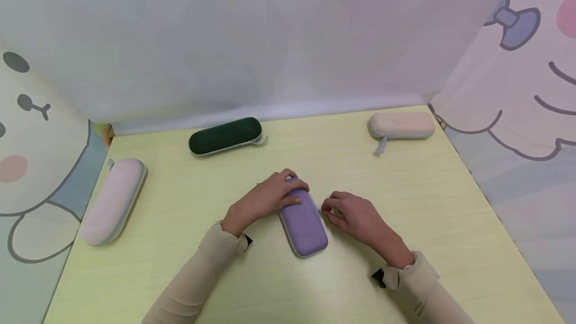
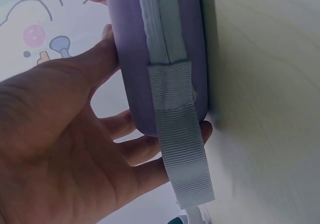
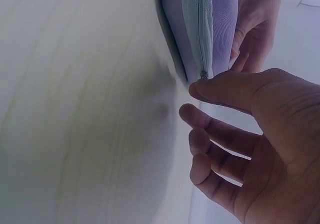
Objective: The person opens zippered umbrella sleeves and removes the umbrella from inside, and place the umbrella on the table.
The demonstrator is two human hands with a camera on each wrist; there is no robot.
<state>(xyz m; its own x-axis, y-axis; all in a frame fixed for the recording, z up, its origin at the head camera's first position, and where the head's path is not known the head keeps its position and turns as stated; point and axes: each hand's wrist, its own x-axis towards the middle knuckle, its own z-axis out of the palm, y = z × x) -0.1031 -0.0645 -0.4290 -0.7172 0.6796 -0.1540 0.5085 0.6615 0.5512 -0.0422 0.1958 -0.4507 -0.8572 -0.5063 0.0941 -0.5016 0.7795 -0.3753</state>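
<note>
A purple zippered hard case (image 1: 307,229) lies on the table in the head view, slightly slanted. My left hand (image 1: 267,196) grips its far end, thumb on the near face and fingers around the other side. In the left wrist view a grey ribbed fabric tab (image 2: 182,144) hangs from that end of the case, beside my fingers. At the case's right side, my right hand (image 1: 355,216) pinches at the zipper. In the right wrist view the thumb covers the zipper slider (image 3: 203,75), with the other fingers curled below; the index fingertip is hidden. The visible zipper teeth are closed.
A dark green case (image 1: 225,136) lies at the back left of the pale yellow table (image 1: 180,274). Toward the left edge is a pale pink case (image 1: 114,201); a peach case (image 1: 402,125) with a grey tab sits back right. Fabric walls surround three sides.
</note>
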